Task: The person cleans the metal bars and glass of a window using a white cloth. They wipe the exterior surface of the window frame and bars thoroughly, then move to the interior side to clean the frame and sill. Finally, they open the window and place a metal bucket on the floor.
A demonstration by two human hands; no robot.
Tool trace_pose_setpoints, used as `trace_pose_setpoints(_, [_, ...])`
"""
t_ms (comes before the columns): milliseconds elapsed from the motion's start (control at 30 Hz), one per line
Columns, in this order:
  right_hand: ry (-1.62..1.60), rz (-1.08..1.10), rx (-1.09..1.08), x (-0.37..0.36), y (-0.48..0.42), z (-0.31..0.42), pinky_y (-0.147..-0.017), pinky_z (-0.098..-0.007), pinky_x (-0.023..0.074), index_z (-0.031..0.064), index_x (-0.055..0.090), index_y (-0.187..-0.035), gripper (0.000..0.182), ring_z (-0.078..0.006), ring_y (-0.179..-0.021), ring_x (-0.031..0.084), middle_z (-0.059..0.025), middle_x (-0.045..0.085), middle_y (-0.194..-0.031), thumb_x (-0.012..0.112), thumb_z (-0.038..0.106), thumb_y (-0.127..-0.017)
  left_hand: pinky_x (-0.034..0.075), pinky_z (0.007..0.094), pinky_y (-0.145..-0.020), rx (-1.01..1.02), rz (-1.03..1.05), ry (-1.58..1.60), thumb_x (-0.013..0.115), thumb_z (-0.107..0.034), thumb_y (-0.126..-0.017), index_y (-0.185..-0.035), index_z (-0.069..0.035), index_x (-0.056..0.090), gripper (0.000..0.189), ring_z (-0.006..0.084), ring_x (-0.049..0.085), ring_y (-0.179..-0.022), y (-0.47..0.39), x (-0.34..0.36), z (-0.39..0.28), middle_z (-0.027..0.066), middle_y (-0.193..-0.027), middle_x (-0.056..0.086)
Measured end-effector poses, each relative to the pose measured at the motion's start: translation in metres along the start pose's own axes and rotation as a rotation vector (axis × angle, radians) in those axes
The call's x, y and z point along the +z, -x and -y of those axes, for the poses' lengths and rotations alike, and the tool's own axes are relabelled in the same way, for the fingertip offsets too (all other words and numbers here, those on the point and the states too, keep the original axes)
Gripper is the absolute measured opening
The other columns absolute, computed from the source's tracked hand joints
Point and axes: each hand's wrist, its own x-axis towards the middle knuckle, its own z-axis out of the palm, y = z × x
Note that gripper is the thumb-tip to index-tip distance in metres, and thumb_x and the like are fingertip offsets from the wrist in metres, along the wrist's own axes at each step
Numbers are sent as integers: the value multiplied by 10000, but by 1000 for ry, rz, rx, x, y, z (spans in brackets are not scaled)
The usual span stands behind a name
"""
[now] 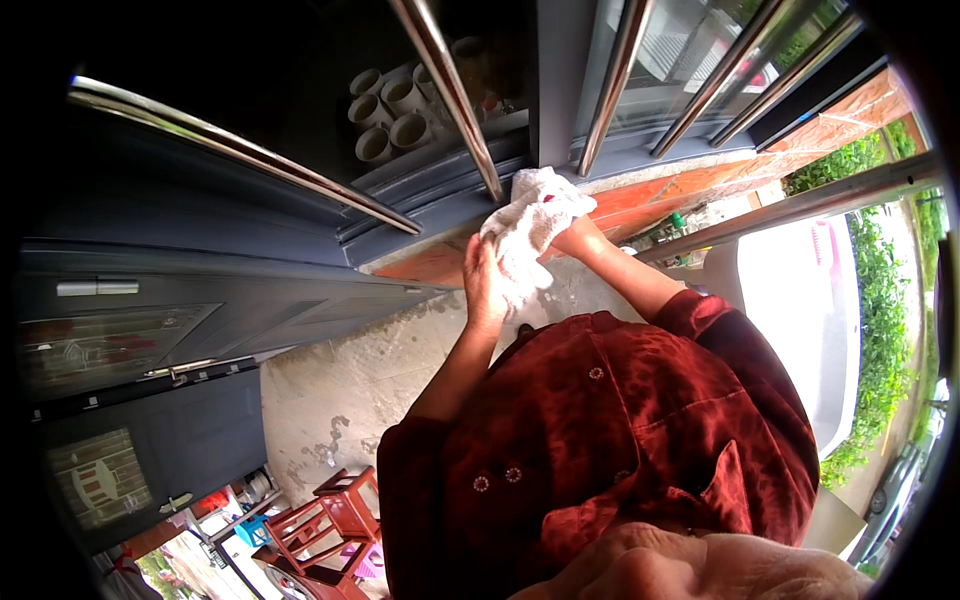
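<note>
A crumpled white cloth (525, 225) with a small red mark lies between my two hands, against the dark window frame (450, 206). My left hand (484, 289) has its fingers upright along the cloth's near left side, pressed to it. Beneath the cloth's right part is my right hand (576, 236), its fingers hidden by the folds. Polished metal bars (469, 127) rise from the sill on both sides of the cloth. Several cups (401, 97) stand behind the glass.
A dark door (150, 450) with a latch stands at the left. Dark red wooden stools (337, 517) are on the concrete floor (337, 405) at the lower left. On the right are a large white surface (795, 322), a slanting metal pole (795, 202) and green shrubs (881, 322).
</note>
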Motion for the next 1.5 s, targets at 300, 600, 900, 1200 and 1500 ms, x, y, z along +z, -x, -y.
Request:
trace_pose_setpoints(300, [70, -117, -23, 23, 22, -7, -692, -386, 454, 50, 605, -877, 268, -297, -827, 583, -134, 603, -858, 632, 243, -693, 459, 272, -765, -98, 338, -340, 575, -180, -823, -1126, 17, 478, 374, 144, 555, -867, -1, -29, 9, 91, -1005, 576])
trace_pose_setpoints(600, [52, 139, 19, 17, 1, -2, -774, -346, 423, 67, 607, -826, 161, -263, -894, 549, -116, 598, -882, 595, 195, -730, 452, 267, -707, -31, 253, -324, 531, -349, -863, -1064, 11, 541, 412, 124, 549, -805, -13, -10, -6, 72, -925, 607])
trace_pose_setpoints(900, [-335, -203, 104, 16, 19, 41, -737, -371, 420, 35, 582, -843, 213, -260, -832, 539, -106, 564, -854, 617, 216, -735, 441, 286, -849, -34, 308, 52, 481, -169, -874, -1147, 34, 495, 341, 174, 548, -991, 16, -53, -18, 102, -1082, 572])
trace_pose_setpoints(1200, [-1524, 14, 880, -15, 48, 76, -838, -329, 430, 98, 477, -1185, 396, -166, -985, 533, -22, 552, -1080, 494, 346, -877, 465, 318, -813, -41, -30, 306, 450, -263, -896, -1025, -18, 530, 288, 184, 560, -931, 27, -61, -49, 81, -1003, 568])
trace_pose_setpoints(1500, [-1691, -335, 625, -27, 26, 100, -820, -291, 452, 50, 534, -1087, 216, -146, -922, 570, -43, 601, -990, 491, 116, -885, 427, 332, -804, 65, 521, -841, 617, -400, -757, -1261, -39, 381, 663, 238, 535, -955, 49, -72, -44, 146, -1021, 549])
